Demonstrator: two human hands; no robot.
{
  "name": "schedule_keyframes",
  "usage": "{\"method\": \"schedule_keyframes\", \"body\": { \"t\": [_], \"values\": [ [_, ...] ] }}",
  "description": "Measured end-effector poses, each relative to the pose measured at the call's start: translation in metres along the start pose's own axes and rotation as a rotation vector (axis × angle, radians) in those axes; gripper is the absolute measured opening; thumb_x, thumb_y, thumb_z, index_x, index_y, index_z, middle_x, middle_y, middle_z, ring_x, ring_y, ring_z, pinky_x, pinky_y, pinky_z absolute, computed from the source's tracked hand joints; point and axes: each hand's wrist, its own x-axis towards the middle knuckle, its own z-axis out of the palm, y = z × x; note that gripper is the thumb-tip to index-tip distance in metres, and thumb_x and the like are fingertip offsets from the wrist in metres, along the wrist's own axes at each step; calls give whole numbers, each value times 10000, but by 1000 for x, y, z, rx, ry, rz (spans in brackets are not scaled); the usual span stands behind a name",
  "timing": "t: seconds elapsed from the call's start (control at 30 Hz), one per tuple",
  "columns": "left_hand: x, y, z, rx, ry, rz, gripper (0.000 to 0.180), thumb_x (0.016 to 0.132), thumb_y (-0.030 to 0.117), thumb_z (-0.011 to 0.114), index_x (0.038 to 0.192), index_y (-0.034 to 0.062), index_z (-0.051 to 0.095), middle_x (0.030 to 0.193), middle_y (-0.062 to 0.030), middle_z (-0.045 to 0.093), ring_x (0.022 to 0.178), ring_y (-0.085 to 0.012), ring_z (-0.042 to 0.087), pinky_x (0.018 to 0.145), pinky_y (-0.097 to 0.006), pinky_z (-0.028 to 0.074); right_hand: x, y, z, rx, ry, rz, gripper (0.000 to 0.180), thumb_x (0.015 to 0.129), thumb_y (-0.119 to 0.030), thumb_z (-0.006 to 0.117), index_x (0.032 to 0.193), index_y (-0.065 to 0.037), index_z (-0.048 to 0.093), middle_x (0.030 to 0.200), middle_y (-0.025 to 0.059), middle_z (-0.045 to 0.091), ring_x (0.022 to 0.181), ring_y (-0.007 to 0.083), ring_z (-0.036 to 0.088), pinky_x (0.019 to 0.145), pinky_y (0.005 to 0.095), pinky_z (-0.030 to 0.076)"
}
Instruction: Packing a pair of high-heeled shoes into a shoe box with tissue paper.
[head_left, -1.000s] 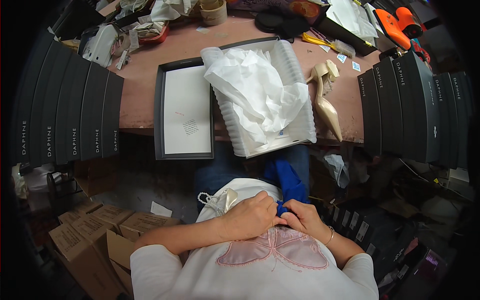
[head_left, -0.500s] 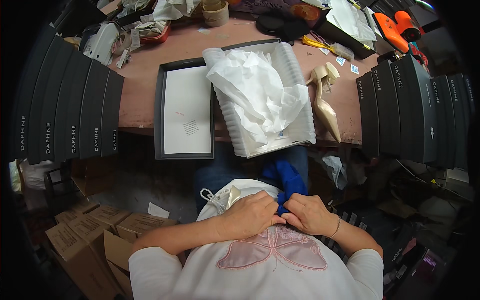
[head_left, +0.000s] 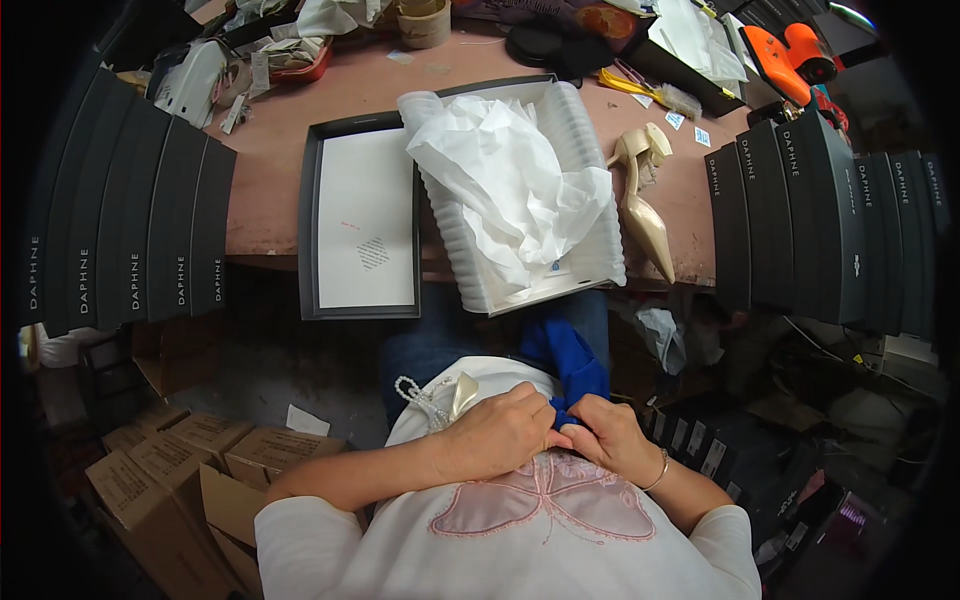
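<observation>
Both hands are down in the lap, well below the bench (head_left: 300,215) edge. The left hand (head_left: 500,435) is curled shut, and the right hand (head_left: 612,440) is pinched closed too, both gripping the blue cloth (head_left: 575,360) where their fingertips meet. The cloth runs up and away from the knuckles toward the open shoebox (head_left: 590,270), nearer the right hand. A cream shoe with pearls (head_left: 445,398) lies just left of the left hand.

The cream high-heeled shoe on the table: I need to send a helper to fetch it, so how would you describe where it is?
Start at the open white shoe box stuffed with crumpled tissue paper on the pinkish table. Just right of it, before the row of black boxes, lies the cream high-heeled shoe. It is the only shoe on the table, pointed toe toward the near edge.
</observation>
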Motion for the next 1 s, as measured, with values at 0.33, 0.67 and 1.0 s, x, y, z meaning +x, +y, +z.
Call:
{"method": "schedule_keyframes", "body": {
  "t": [0.33,0.67,1.0],
  "values": [
    [1,-6,1,41,27,40,351,851,340,643,726,15,599,747,-85,552,803,-232,552,696,-312,495,-2,-13,6,95,16,269,192,874,-167,658,869,13,591,756,159,577,654,318,596,573,348,471],
    [0,-10,-4,-71,15,45,353,839,328,677,809,-6,564,815,-136,546,810,-292,557,696,-379,486,8,-7,-29,44,-234,51,277,893,-159,630,1093,22,568,986,166,589,884,340,602,772,361,493],
    [0,-2,0,-72,109,-109,301,874,305,640,837,13,574,790,-124,565,785,-277,582,644,-378,497,19,6,-24,-222,-222,-216,273,868,-181,639,1082,-31,561,921,108,580,795,297,612,646,353,519]
  ]
}}
